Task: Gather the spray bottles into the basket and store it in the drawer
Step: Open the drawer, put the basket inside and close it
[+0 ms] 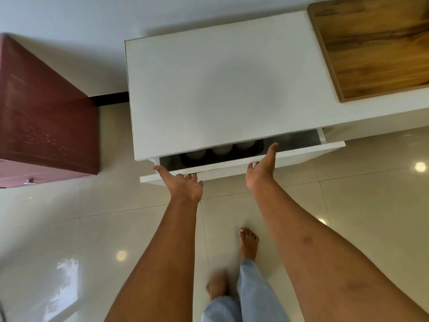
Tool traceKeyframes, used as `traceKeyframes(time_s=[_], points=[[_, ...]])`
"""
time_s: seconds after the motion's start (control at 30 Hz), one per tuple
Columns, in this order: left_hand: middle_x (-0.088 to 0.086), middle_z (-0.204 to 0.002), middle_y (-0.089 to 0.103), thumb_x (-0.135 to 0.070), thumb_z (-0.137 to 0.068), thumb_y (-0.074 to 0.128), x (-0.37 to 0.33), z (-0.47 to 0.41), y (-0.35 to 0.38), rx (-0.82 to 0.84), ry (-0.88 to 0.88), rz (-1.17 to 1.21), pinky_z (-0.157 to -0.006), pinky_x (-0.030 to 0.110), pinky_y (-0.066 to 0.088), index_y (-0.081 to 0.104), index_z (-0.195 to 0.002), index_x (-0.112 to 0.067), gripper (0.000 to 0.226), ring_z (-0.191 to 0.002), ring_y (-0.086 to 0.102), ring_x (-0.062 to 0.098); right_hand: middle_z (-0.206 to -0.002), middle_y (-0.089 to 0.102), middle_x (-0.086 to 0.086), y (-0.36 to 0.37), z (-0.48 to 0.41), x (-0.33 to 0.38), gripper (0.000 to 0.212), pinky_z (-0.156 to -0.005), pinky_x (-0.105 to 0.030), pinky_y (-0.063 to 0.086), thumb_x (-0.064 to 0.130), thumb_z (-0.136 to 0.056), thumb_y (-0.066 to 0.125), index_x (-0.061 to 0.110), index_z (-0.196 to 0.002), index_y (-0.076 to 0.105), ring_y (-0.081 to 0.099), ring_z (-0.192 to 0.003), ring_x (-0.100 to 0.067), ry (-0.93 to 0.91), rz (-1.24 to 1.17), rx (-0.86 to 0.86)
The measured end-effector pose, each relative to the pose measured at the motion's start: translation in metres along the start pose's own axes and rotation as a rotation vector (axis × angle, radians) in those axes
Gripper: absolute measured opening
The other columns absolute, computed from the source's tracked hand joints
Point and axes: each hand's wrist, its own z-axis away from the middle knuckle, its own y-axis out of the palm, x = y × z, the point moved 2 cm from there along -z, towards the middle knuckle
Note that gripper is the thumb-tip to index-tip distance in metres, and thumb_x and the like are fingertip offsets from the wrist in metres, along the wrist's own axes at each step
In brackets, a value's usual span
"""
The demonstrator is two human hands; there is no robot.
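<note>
the drawer [290, 154] of the white cabinet [220, 89] was open only a little way. both hands were on its front board, most likely to push it closed, which looked like the last step of the job. the left hand [183, 184] was on the left part of the front edge, with its thumb stretched out along the top and its fingers curled over the edge. the right hand [261, 169] was nearer the middle, with its thumb pointing up over the gap and its fingers bent down the front. both hands gripped the drawer front, not a bottle. two hands spread apart would keep the drawer going in straight.

the dark basket [258, 145] was already inside the drawer. only a thin strip of it showed through the gap. the pale round tops in it were most likely the spray bottles [221, 149], but they were in shadow and i could not count them for sure. the rest of the basket was hidden under the cabinet top. the fingertips were hidden behind the board too.
</note>
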Motion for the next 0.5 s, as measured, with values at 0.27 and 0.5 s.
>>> traceKeyframes(time_s=[0.27, 0.5], points=[[0.010, -0.160, 0.007, -0.082, -0.076, 0.023, -0.012, -0.014, 0.033, 0.079, 0.076, -0.056, -0.118, 0.049, 0.006, 0.001, -0.150, -0.013, 0.103, -0.147, 0.012, 0.024, -0.158, 0.017, 0.001, 0.035, -0.026, 0.016, 0.074, -0.119, -0.034, 0.016, 0.064, -0.087, 0.042, 0.028, -0.148, 0.021, 0.017, -0.145, -0.016, -0.026, -0.052, 0.040], [0.005, -0.160, 0.010, -0.083, -0.074, 0.027, -0.017, -0.023, 0.043, 0.065, 0.084, -0.067, -0.118, 0.051, 0.005, 0.000, -0.150, -0.017, 0.105, -0.147, 0.013, 0.018, -0.101, 0.048, 0.005, 0.047, -0.042, 0.019, 0.063, -0.119, -0.033, 0.022, 0.066, -0.084, 0.047, 0.029, -0.135, 0.041, 0.048, -0.106, -0.006, -0.010, -0.093, -0.027]])
